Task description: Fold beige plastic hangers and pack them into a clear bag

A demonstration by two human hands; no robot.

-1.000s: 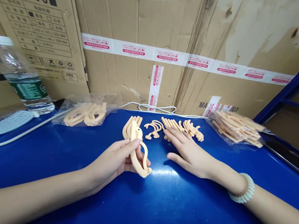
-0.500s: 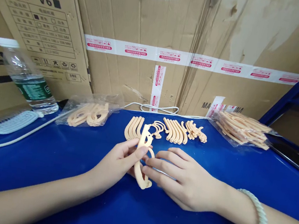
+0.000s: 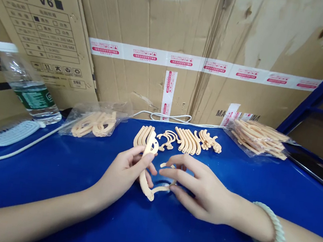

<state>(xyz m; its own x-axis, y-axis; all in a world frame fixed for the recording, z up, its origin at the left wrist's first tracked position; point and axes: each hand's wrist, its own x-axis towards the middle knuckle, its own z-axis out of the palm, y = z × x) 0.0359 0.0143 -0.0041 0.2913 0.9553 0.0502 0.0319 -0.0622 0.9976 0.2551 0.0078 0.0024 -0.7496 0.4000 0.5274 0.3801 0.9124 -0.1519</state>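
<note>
My left hand (image 3: 129, 168) pinches a beige plastic folding hanger (image 3: 145, 178) between thumb and fingers, tilted, with its looped end up. From the hanger's lower end a thin curved arm (image 3: 160, 188) swings out to the right. My right hand (image 3: 200, 186) has its bent fingers around this curved arm, thumb at its lower part and fingertips near its upper tip. Behind the hands lie loose beige parts in groups: curved bars (image 3: 141, 135), thin hooks (image 3: 168, 139), a row of longer bars (image 3: 188, 141) and a small pile of hooked pieces (image 3: 208, 140).
Plastic bags of beige parts lie at left (image 3: 95, 123) and right (image 3: 259, 139). A water bottle (image 3: 34, 97), a pale hairbrush (image 3: 9, 133) and a white cable (image 3: 38, 140) are at the left. Cardboard (image 3: 143, 82) stands behind the blue tabletop (image 3: 145, 235).
The curved arm has swung outward to the right from the hanger body. My right hand has opened a gap from my left, and the hanger has shifted slightly left.
</note>
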